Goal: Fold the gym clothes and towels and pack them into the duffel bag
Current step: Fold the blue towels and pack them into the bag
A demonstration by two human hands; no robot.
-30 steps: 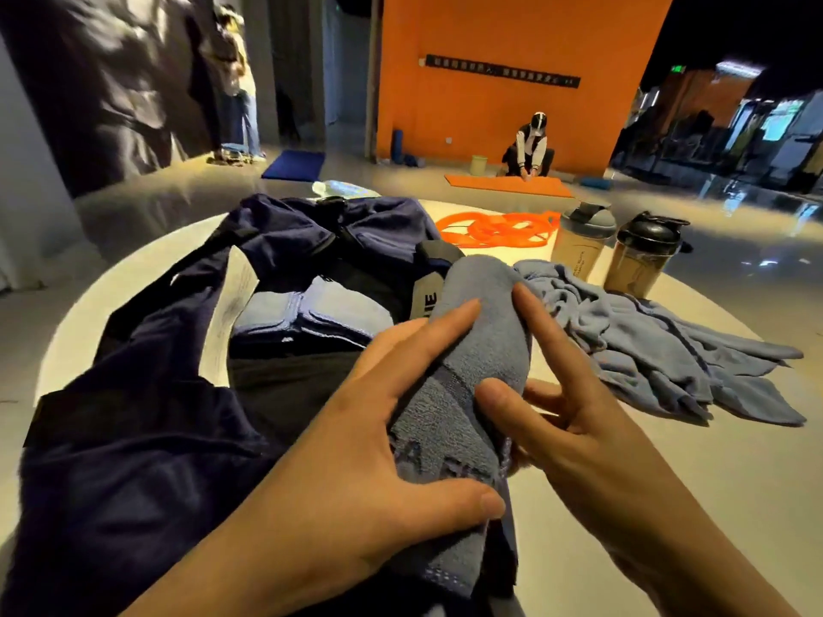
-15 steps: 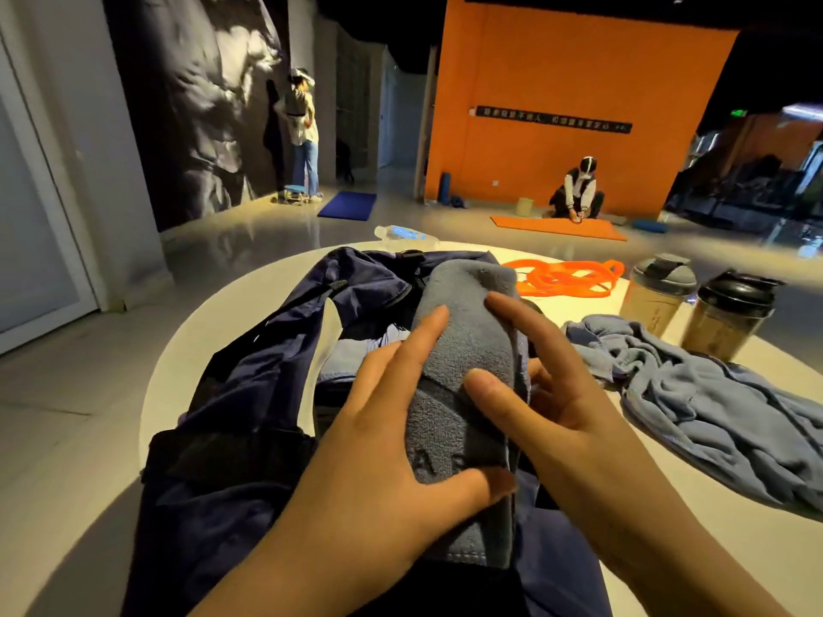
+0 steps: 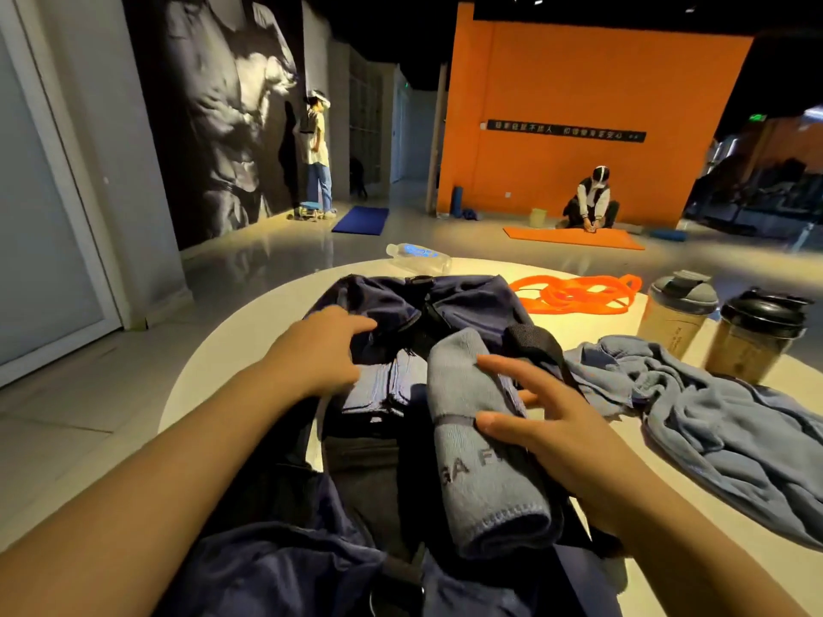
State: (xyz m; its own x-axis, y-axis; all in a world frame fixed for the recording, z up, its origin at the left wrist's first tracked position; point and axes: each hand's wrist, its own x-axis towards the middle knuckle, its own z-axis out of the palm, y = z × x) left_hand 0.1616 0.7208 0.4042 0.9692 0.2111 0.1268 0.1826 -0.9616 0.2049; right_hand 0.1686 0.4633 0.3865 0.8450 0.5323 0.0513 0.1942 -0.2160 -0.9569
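A navy duffel bag lies unzipped on a round white table. Inside it sit folded blue clothes and a dark garment. My right hand holds a rolled grey-blue towel over the bag's right side, thumb and forefinger across the roll and the other fingers behind it. My left hand reaches into the bag's far left part with straight fingers touching the navy fabric and the folded clothes. A second grey-blue towel lies crumpled on the table to the right.
Two lidded shaker cups stand at the table's right edge. Orange resistance bands and a water bottle lie beyond the bag. Two people are far back on the gym floor.
My left hand has let go of the rolled towel and moved forward-left into the bag. The right hand alone keeps the roll, now lower over the bag's right side.
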